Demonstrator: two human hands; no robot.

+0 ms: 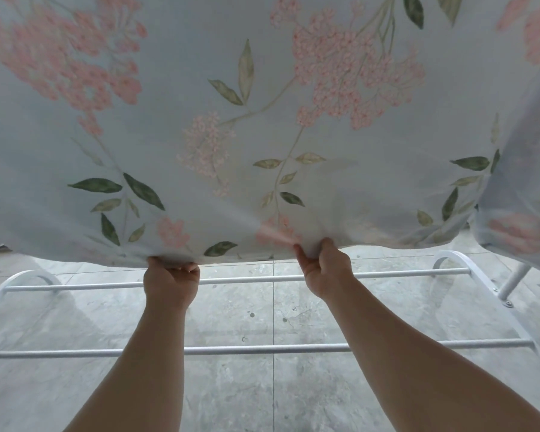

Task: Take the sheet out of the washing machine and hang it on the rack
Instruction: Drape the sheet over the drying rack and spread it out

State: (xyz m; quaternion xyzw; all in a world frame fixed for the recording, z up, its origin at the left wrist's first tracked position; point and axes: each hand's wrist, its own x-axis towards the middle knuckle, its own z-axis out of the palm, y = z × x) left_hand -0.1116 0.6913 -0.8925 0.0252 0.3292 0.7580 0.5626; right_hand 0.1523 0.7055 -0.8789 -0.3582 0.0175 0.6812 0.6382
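1. Gripping lower hem of floral sheet (262, 135) with left hand (170, 280), fingers curled round bunched cloth.
2. Pinching same hem with right hand (323, 269), near the left.
3. Holding sheet spread above white rack (262, 349) rails, over tiled floor (231, 400).

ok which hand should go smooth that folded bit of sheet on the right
Right hand, probably: it pinches the sheet hem nearer that fold; the left hand grips the hem farther off.
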